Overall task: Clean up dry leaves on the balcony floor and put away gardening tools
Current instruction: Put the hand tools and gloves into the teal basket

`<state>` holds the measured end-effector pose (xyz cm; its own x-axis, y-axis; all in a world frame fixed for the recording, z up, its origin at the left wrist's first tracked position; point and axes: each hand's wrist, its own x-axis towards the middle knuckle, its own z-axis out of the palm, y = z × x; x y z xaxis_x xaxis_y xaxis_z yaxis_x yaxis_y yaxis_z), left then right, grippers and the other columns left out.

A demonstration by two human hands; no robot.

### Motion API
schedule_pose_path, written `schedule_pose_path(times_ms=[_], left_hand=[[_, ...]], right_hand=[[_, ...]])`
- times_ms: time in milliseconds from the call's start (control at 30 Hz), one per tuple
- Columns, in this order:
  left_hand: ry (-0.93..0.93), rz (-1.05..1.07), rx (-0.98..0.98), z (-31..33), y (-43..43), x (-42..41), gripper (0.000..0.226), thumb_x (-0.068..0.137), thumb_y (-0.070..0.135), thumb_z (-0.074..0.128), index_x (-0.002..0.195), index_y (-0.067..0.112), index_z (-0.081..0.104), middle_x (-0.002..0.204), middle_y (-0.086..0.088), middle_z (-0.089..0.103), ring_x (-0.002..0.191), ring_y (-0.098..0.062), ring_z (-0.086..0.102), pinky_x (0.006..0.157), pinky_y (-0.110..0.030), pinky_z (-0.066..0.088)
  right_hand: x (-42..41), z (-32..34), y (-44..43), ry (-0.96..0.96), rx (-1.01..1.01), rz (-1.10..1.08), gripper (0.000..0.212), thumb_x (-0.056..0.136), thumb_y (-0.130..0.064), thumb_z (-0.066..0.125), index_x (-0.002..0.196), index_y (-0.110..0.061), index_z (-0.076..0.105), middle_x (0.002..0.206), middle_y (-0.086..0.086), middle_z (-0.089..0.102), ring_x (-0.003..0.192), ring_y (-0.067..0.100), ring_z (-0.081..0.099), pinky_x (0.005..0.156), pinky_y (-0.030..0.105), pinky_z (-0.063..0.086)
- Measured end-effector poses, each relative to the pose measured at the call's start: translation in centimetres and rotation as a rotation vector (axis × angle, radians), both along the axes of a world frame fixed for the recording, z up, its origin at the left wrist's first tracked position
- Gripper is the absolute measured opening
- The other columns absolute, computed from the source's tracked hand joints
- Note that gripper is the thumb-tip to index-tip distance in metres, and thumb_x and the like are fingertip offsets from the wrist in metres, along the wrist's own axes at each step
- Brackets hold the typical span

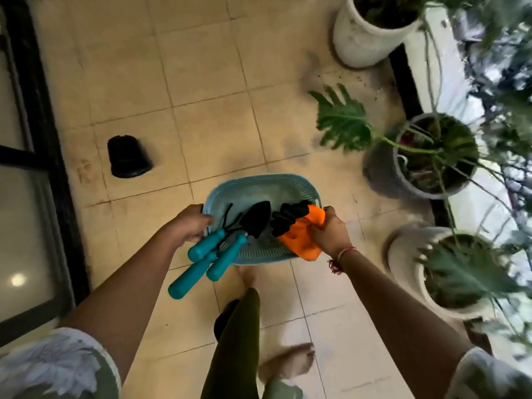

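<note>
Over the beige tiled balcony floor (201, 82), the left grip (190, 223) is closed on the left rim of a blue basket (259, 184), and the right grip (328, 231) clutches an orange glove (299, 240) at its right rim. Three teal-handled tools (201, 263) lie in the basket, with their handles jutting over its near edge. A black pot (128, 156) lies tipped near the floor's left edge by a dark-framed sliding door (43, 125), and potted plants (380, 168) line the right edge.
</note>
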<state>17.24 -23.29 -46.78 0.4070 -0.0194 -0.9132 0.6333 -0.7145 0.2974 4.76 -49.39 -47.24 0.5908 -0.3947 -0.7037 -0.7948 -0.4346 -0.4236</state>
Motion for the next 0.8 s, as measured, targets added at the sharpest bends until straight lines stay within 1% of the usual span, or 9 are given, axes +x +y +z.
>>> schedule_pose_path(times_ms=[67, 133, 233, 333, 400, 500, 533, 633, 800], left_hand=[[-0.010, -0.074, 0.010, 0.3, -1.3, -2.2, 0.017, 0.090, 0.011, 0.048, 0.105, 0.012, 0.057, 0.090, -0.011, 0.061, 0.073, -0.022, 0.058, 0.060, -0.024, 0.049], [-0.018, -0.133, 0.015, 0.8, -2.6, -4.3, 0.016, 0.091, 0.010, 0.048, 0.104, 0.011, 0.057, 0.085, -0.011, 0.061, 0.067, -0.021, 0.056, 0.052, -0.020, 0.048], [-0.024, -0.237, 0.004, 2.8, -5.0, -8.3, 0.014, 0.092, 0.007, 0.047, 0.102, 0.009, 0.057, 0.076, -0.008, 0.058, 0.058, -0.018, 0.053, 0.038, -0.014, 0.043], [-0.031, -0.335, 0.005, 4.5, -6.7, -12.0, 0.018, 0.090, 0.005, 0.048, 0.104, 0.003, 0.059, 0.075, -0.014, 0.058, 0.055, -0.022, 0.051, 0.041, -0.019, 0.041], [-0.036, -0.410, 0.009, 5.9, -8.4, -14.4, 0.020, 0.089, 0.003, 0.047, 0.105, 0.001, 0.058, 0.075, -0.016, 0.056, 0.050, -0.022, 0.050, 0.039, -0.019, 0.039], [-0.030, -0.481, 0.003, 7.5, -11.4, -18.1, 0.015, 0.091, -0.003, 0.043, 0.096, 0.004, 0.055, 0.070, -0.013, 0.054, 0.035, -0.013, 0.051, 0.033, -0.014, 0.038], [-0.033, -0.506, 0.001, 7.8, -12.5, -19.3, 0.015, 0.090, -0.004, 0.043, 0.095, 0.004, 0.055, 0.069, -0.012, 0.054, 0.035, -0.012, 0.052, 0.032, -0.013, 0.037], [-0.048, -0.624, 0.024, 7.7, -15.7, -22.6, 0.017, 0.090, -0.002, 0.045, 0.101, 0.004, 0.055, 0.071, -0.012, 0.055, 0.052, -0.020, 0.051, 0.033, -0.013, 0.038], [-0.026, -0.795, 0.017, 6.9, -20.4, -27.3, 0.022, 0.094, 0.006, 0.045, 0.114, 0.004, 0.055, 0.082, -0.012, 0.060, 0.060, -0.022, 0.057, 0.041, -0.021, 0.046]], right_hand=[[-3.6, 0.6, -0.8, -0.002, 0.014, -0.062, 0.030, 0.089, -0.014, 0.053, 0.117, -0.008, 0.043, 0.111, 0.016, 0.060, 0.094, 0.031, 0.057, 0.074, 0.038, 0.049], [-6.9, 1.3, -1.3, 0.000, 0.034, -0.133, 0.031, 0.089, -0.013, 0.052, 0.118, -0.009, 0.042, 0.112, 0.016, 0.060, 0.093, 0.029, 0.055, 0.074, 0.037, 0.048], [-12.8, 3.2, -2.3, -0.005, 0.052, -0.226, 0.030, 0.087, -0.010, 0.051, 0.116, -0.008, 0.042, 0.109, 0.017, 0.060, 0.098, 0.034, 0.057, 0.081, 0.045, 0.051], [-18.1, 4.7, -3.3, -0.002, 0.079, -0.293, 0.029, 0.084, -0.010, 0.052, 0.112, -0.009, 0.042, 0.103, 0.014, 0.058, 0.096, 0.033, 0.057, 0.081, 0.047, 0.050], [-21.8, 5.5, -4.2, -0.009, 0.103, -0.341, 0.029, 0.084, -0.011, 0.053, 0.111, -0.009, 0.042, 0.101, 0.012, 0.057, 0.094, 0.031, 0.056, 0.078, 0.043, 0.050], [-26.8, 5.9, -5.3, -0.032, 0.111, -0.398, 0.033, 0.083, -0.011, 0.055, 0.114, -0.009, 0.044, 0.106, 0.016, 0.059, 0.099, 0.033, 0.056, 0.073, 0.034, 0.043], [-28.4, 5.9, -5.6, -0.042, 0.108, -0.427, 0.034, 0.082, -0.011, 0.055, 0.114, -0.009, 0.045, 0.108, 0.017, 0.060, 0.101, 0.034, 0.057, 0.073, 0.032, 0.041], [-33.2, 6.1, -6.4, -0.073, 0.091, -0.553, 0.033, 0.082, -0.009, 0.056, 0.113, -0.007, 0.046, 0.110, 0.019, 0.062, 0.104, 0.034, 0.057, 0.078, 0.034, 0.043], [-40.9, 6.7, -7.8, -0.072, 0.089, -0.704, 0.038, 0.081, -0.008, 0.055, 0.118, -0.008, 0.045, 0.116, 0.017, 0.059, 0.106, 0.034, 0.055, 0.084, 0.034, 0.042]])
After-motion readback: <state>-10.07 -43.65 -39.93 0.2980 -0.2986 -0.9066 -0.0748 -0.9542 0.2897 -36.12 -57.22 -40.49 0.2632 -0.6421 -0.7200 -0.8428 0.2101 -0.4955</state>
